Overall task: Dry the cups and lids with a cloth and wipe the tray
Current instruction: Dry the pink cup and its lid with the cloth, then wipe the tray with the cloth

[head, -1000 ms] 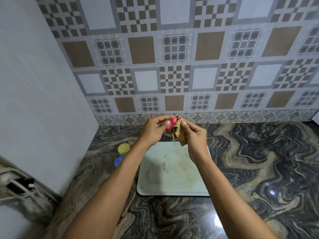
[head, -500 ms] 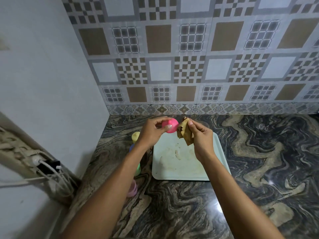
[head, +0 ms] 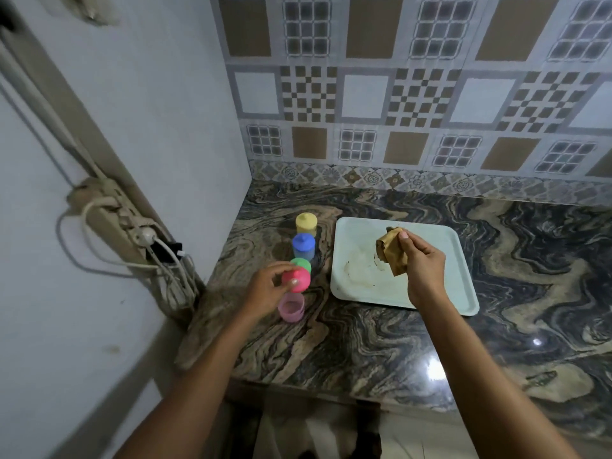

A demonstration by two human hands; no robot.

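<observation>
My left hand [head: 265, 289] holds a pink lid [head: 297, 279] just above an open pink cup [head: 291, 307] that stands on the counter. Behind it in a row stand a green-lidded cup [head: 303, 262], mostly hidden by the pink lid, a blue cup with its lid on [head: 303, 246] and a yellow one [head: 306, 224]. My right hand [head: 424, 270] grips a crumpled brown cloth [head: 392, 253] over a pale stained tray [head: 443, 240] that lies to the right of the cups.
A marbled stone counter [head: 513, 293] runs to a tiled back wall. On the left wall hangs a power strip with cables [head: 132, 233]. The counter's front edge [head: 331, 392] lies near my forearms.
My left hand has carried the pink lid down and to the left, away from the cloth, to just above the pink cup. The camera has tilted down and left.
</observation>
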